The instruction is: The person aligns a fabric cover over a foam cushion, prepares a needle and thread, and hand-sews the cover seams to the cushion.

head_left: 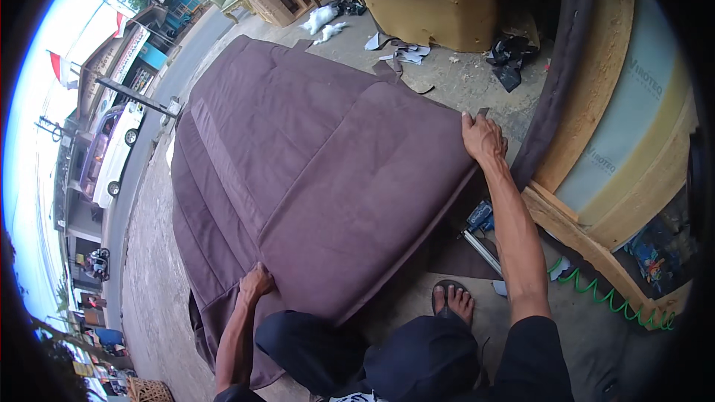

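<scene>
A large purple-brown upholstered piece [335, 179] with seams lies across the middle of the view in front of my crouched legs. My left hand [257, 281] grips its fabric at the lower left, near a seam. My right hand [482, 136] has its fingers curled over the piece's right corner, where a short dark strap sticks out. Beneath the right side, partly hidden, a blue power tool [480, 216] lies beside a silver metal tube [482, 253]. My sandalled foot [453, 301] is just below the piece.
An upholstered wooden frame [581, 134] fills the right side. A coiled green hose [603, 294] runs beside it. Behind are a tan furniture body [424, 15], white stuffing [320, 18] and dark scraps [510, 59]. At left are the road [134, 205], a white vehicle [115, 156] and a motorbike [99, 264].
</scene>
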Tool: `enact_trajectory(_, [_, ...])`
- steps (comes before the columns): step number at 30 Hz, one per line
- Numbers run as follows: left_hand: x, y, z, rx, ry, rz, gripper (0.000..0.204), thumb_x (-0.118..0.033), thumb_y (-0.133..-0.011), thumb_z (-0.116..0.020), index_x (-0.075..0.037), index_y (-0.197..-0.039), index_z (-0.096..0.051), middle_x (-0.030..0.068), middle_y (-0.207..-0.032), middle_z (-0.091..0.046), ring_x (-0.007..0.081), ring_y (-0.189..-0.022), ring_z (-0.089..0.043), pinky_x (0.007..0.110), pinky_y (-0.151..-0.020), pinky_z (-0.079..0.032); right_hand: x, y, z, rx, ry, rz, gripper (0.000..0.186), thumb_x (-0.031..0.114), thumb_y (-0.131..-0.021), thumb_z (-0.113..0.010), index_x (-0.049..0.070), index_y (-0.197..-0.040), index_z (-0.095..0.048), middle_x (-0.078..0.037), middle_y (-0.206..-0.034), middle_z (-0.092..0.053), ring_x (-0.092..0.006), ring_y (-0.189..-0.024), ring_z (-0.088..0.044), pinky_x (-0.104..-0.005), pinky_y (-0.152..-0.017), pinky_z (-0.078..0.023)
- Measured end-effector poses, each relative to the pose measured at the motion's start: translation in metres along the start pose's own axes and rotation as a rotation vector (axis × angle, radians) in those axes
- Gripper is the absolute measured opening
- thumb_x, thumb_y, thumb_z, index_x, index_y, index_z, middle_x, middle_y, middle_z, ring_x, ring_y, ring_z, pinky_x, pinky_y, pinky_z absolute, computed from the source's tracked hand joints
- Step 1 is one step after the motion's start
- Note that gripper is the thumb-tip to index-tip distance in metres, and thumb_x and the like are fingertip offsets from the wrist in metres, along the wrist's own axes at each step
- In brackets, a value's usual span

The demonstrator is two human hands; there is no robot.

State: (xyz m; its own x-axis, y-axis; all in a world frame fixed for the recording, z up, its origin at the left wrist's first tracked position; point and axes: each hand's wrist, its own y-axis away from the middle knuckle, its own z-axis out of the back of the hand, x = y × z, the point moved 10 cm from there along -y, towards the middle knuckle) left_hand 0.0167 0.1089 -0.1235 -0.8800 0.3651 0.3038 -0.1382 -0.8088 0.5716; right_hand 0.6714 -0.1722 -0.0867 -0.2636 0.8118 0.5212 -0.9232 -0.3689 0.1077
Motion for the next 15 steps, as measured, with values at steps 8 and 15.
enact_trajectory(8, [-0.247,0.083,0.180,-0.768,0.268,-0.826,0.063,-0.028,-0.101,-0.047,0.000,-0.153,-0.026,0.0231,-0.159,-0.026,0.0359,-0.149,-0.022,0.045,-0.121,-0.021,0.020,0.010,0.014,0.060,0.087,0.045,0.060,0.052,-0.102,-0.036,0.005,-0.133,-0.056,-0.021,-0.139,-0.051,-0.0388,-0.133,-0.044,-0.0619,-0.107,-0.033])
enact_trajectory(15, [-0.274,0.057,0.129,-0.337,0.264,-0.684,0.059,-0.039,-0.107,-0.023,-0.013,-0.159,-0.016,0.0112,-0.166,-0.011,0.0304,-0.154,-0.006,0.050,-0.123,-0.005,0.099,0.090,0.038,-0.304,0.119,0.768,0.067,0.056,-0.101,-0.037,0.010,-0.150,-0.040,-0.014,-0.161,-0.028,-0.0306,-0.151,-0.020,-0.0646,-0.118,-0.007])
